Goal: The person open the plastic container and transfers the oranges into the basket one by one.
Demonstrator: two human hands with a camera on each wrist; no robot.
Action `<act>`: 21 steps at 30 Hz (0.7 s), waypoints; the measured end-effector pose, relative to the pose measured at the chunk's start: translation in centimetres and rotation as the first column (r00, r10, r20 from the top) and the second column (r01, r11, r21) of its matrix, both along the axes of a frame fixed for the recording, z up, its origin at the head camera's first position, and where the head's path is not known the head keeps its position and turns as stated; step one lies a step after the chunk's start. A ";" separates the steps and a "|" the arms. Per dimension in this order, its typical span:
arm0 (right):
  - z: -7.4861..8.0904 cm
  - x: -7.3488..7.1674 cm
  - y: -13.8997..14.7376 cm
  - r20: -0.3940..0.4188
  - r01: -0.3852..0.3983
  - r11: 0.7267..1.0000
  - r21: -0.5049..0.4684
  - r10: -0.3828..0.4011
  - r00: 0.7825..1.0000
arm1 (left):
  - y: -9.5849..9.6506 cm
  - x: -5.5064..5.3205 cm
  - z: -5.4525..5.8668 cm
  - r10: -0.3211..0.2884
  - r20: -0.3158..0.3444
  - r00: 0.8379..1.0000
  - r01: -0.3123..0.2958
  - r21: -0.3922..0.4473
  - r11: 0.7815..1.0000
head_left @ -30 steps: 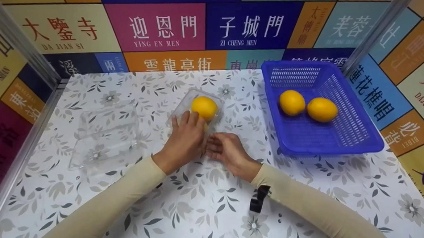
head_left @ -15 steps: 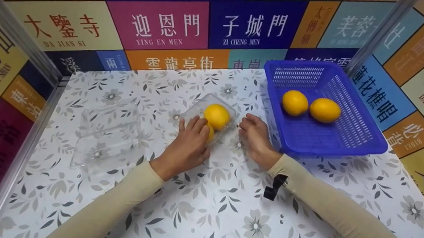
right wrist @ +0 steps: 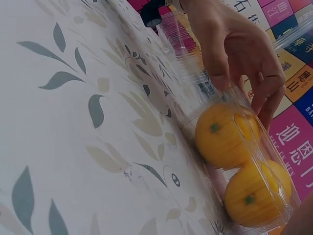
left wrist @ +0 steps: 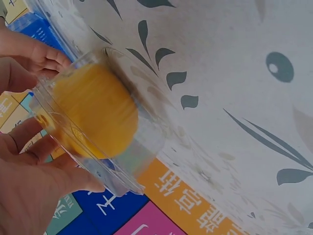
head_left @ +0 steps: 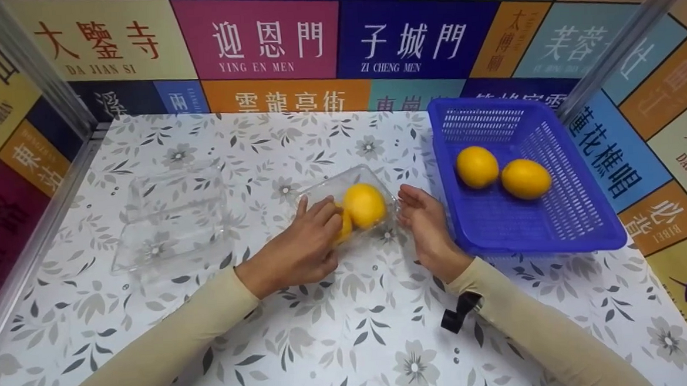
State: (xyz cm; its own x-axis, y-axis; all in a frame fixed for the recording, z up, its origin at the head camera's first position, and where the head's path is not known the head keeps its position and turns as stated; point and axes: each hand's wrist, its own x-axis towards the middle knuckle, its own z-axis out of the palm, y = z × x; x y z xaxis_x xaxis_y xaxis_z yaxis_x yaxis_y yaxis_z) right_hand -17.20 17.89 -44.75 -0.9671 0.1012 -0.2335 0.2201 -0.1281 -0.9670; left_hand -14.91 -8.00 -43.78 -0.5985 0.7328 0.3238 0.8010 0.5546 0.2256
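A clear plastic box (head_left: 332,185) lies mid-table with two oranges, the right-hand orange (head_left: 365,205) in full view. My left hand (head_left: 296,248) partly covers the left-hand orange (head_left: 344,231). In the right wrist view that hand (right wrist: 239,54) straddles the box's end, thumb on the near wall and fingers at the far side, gripping it. Both oranges show green stem ends there, one orange (right wrist: 220,137) beneath the hand. My right hand (head_left: 430,229) is held beside the box's right end, fingers relaxed and nothing in it. Whether its fingertips touch the box I cannot tell.
A blue plastic basket (head_left: 533,230) with two more oranges (head_left: 526,178) stands to the right. Another clear plastic container (head_left: 171,219) lies at the left. Printed panels (head_left: 259,38) enclose the back and sides of the flowered tabletop (head_left: 293,348).
The box has slid right and towards me, turning clockwise, with my left hand on it. My right hand has moved away from the left hand to the box's right end.
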 end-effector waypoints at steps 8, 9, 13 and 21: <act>0.1 1.5 0.8 -0.075 -0.071 0.990 0.124 0.081 0.994 | -0.5 -0.1 -0.2 -0.069 0.056 0.996 0.066 0.039 0.997; 0.2 1.7 0.9 -0.091 -0.088 0.983 0.161 0.104 0.990 | -0.5 -0.1 -0.2 -0.079 0.069 0.994 0.076 0.046 0.996; 0.5 2.8 1.3 -0.141 -0.183 0.913 0.366 0.248 0.958 | -0.6 -0.1 -0.2 -0.108 0.117 0.987 0.103 0.043 0.994; 1.0 5.0 2.4 -0.103 -0.270 0.715 0.645 0.432 0.896 | -0.7 0.0 0.1 -0.168 0.157 0.973 0.164 0.038 0.986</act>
